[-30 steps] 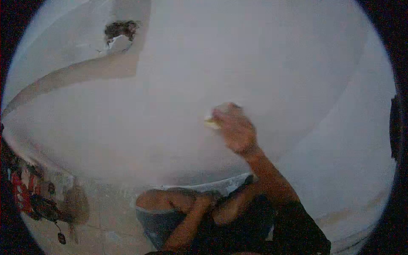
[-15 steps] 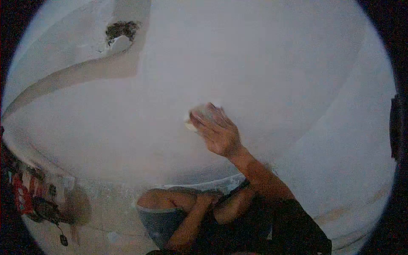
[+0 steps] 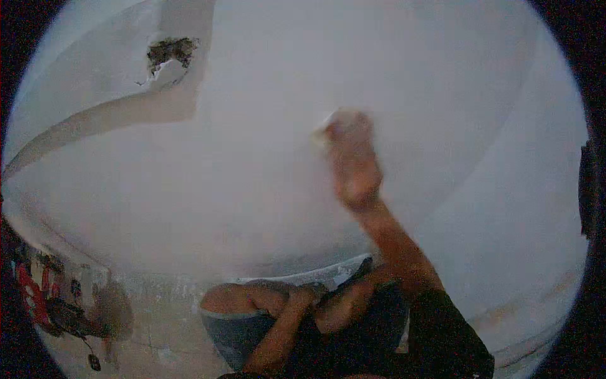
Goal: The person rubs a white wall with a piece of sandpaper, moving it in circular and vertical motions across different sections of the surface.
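My right hand is raised against the pale plastered wall, its fingers blurred by motion. It presses a pale flat piece, which looks like sandpaper, to the surface; only the piece's left edge shows past the fingers. Low in the view, my left hand rests between my bent legs, close to the knee. Its fingers are dark and mostly hidden, so what they hold, if anything, does not show.
A rough, dark hole breaks the plaster at upper left, above a curved beige band. At lower left, a red object and a dark tool with a cord lie on the floor. A dark object stands at the right edge.
My right hand has moved up and to the right across the wall with the pale piece. My left hand stays by my legs. The view has shifted slightly.
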A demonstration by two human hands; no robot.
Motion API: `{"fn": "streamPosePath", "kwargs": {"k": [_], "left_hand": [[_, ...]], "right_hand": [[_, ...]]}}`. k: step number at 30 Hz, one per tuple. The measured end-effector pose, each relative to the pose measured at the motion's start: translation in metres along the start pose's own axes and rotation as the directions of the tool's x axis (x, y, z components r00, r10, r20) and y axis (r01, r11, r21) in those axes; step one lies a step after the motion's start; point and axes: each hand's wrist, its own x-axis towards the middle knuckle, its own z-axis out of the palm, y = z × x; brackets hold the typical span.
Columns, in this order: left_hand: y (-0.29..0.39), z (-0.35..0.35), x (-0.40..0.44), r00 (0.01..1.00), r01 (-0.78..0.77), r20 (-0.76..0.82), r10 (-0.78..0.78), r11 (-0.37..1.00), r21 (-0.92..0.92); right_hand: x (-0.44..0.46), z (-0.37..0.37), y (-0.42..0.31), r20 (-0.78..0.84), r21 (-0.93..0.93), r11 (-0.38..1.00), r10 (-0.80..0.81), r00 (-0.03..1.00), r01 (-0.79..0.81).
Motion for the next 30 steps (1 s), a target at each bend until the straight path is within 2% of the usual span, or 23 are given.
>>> {"fn": "streamPosePath", "kwargs": {"k": [1, 3, 6, 7, 8, 9, 10, 12, 14, 16, 18, 19, 21, 22, 23, 25, 27, 29, 30], "left_hand": [[0.001, 0.001, 0.0, 1.0, 0.004, -0.004, -0.004, 1.0, -0.001], [-0.001, 0.002, -0.002, 1.0, 0.005, -0.006, -0.005, 1.0, 0.005], [-0.002, 0.005, -0.004, 1.0, 0.005, -0.007, -0.005, 1.0, 0.013], [0.0, 0.003, -0.004, 1.0, 0.008, -0.011, -0.008, 1.0, 0.011], [0.001, 0.005, -0.005, 1.0, 0.006, -0.011, -0.006, 1.0, 0.011], [0.0, 0.007, -0.005, 1.0, 0.004, -0.004, -0.004, 1.0, 0.018], [0.002, 0.01, -0.006, 1.0, 0.005, -0.005, -0.005, 1.0, 0.02], [0.001, 0.015, -0.006, 1.0, 0.002, -0.006, -0.002, 0.999, 0.033], [0.0, 0.017, -0.006, 1.0, 0.015, -0.013, -0.014, 0.999, 0.037], [0.002, 0.019, -0.006, 1.0, 0.021, -0.018, -0.02, 0.999, 0.04], [0.001, 0.02, -0.006, 0.999, 0.025, -0.023, -0.024, 0.999, 0.045], [-0.003, 0.022, -0.006, 1.0, 0.021, -0.02, -0.021, 0.999, 0.048], [-0.009, 0.027, -0.006, 0.999, 0.023, -0.023, -0.021, 0.998, 0.055], [-0.01, 0.03, -0.007, 0.999, 0.026, -0.024, -0.025, 0.998, 0.054], [-0.012, 0.032, -0.005, 0.999, 0.024, -0.024, -0.023, 0.998, 0.056], [-0.013, 0.035, -0.004, 0.999, 0.022, -0.025, -0.02, 0.998, 0.054], [-0.016, 0.038, -0.001, 0.999, 0.02, -0.026, -0.018, 0.998, 0.054], [-0.019, 0.038, 0.0, 0.999, 0.021, -0.03, -0.019, 0.998, 0.059], [-0.019, 0.041, 0.0, 0.999, 0.022, -0.029, -0.02, 0.998, 0.061]], "right_hand": [[-0.021, -0.001, -0.018, 0.141, 0.045, 0.998, -0.053, 0.989, 0.047], [-0.065, -0.013, -0.015, 0.25, 0.178, 0.982, -0.103, 0.963, 0.059], [-0.113, -0.035, 0.038, 0.128, 0.188, 0.981, 0.031, 0.991, -0.055], [-0.106, -0.042, 0.058, -0.023, 0.145, 0.966, 0.22, 0.975, -0.214], [-0.095, -0.047, 0.075, -0.18, 0.124, 0.919, 0.393, 0.902, -0.375], [-0.081, -0.052, 0.085, -0.333, 0.126, 0.84, 0.536, 0.775, -0.527], [-0.067, -0.052, 0.095, -0.333, 0.117, 0.84, 0.535, 0.776, -0.529], [-0.028, -0.051, 0.088, -0.398, 0.012, 0.921, 0.362, 0.843, -0.39], [-0.008, -0.038, 0.052, -0.307, 0.112, 0.93, 0.366, 0.878, -0.349], [-0.014, -0.021, 0.016, -0.218, 0.137, 0.974, 0.208, 0.953, -0.181], [-0.054, -0.02, -0.022, 0.126, 0.088, 0.993, 0.07, 0.99, -0.081], [-0.077, -0.018, -0.019, 0.196, 0.134, 0.99, 0.016, 0.98, -0.043], [-0.133, -0.017, 0.011, 0.163, 0.137, 0.99, 0.005, 0.987, -0.028], [-0.15, -0.022, 0.031, 0.06, 0.09, 0.995, 0.046, 0.997, -0.052], [-0.166, -0.022, 0.054, -0.1, 0.153, 0.965, 0.228, 0.969, -0.211], [-0.138, -0.026, 0.073, -0.324, 0.159, 0.865, 0.502, 0.802, -0.476], [-0.086, -0.032, 0.068, -0.412, 0.094, 0.793, 0.581, 0.702, -0.602], [-0.055, -0.023, 0.056, -0.345, -0.03, 0.891, 0.417, 0.841, -0.454], [-0.043, -0.018, 0.033, -0.325, 0.006, 0.926, 0.358, 0.875, -0.377]]}}
